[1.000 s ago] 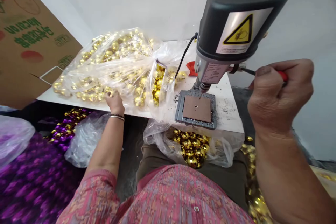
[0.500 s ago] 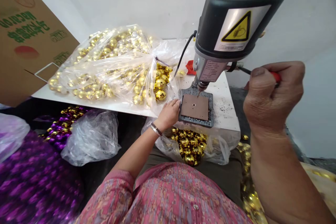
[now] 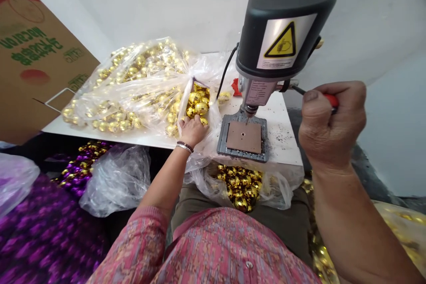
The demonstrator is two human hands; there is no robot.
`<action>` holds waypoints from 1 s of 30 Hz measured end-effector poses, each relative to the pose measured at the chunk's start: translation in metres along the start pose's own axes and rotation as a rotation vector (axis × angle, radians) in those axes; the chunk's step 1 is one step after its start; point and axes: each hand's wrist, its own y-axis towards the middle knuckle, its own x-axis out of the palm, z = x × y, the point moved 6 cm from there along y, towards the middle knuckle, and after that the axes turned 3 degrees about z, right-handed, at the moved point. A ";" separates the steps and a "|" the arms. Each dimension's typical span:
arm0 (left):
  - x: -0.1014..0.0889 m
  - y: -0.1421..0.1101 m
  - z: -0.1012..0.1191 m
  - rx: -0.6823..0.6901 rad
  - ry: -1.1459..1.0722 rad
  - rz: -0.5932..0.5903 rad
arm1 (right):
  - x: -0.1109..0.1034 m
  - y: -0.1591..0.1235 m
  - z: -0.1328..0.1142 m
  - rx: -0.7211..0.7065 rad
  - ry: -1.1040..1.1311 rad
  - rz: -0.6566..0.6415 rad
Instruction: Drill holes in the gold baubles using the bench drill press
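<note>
On the white tabletop (image 3: 282, 120), a bench drill (image 3: 282, 31) stands by pale walls (image 3: 133, 4).

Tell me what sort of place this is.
Most likely a small workshop handling Christmas decorations: a benchtop drill press stands on a white bench, beside clear plastic bags of gold mirrored baubles, with purple baubles piled nearby.
</note>
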 end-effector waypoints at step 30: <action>0.028 -0.033 0.082 0.031 -1.085 -0.261 | 0.013 0.005 -0.009 0.115 0.047 -0.252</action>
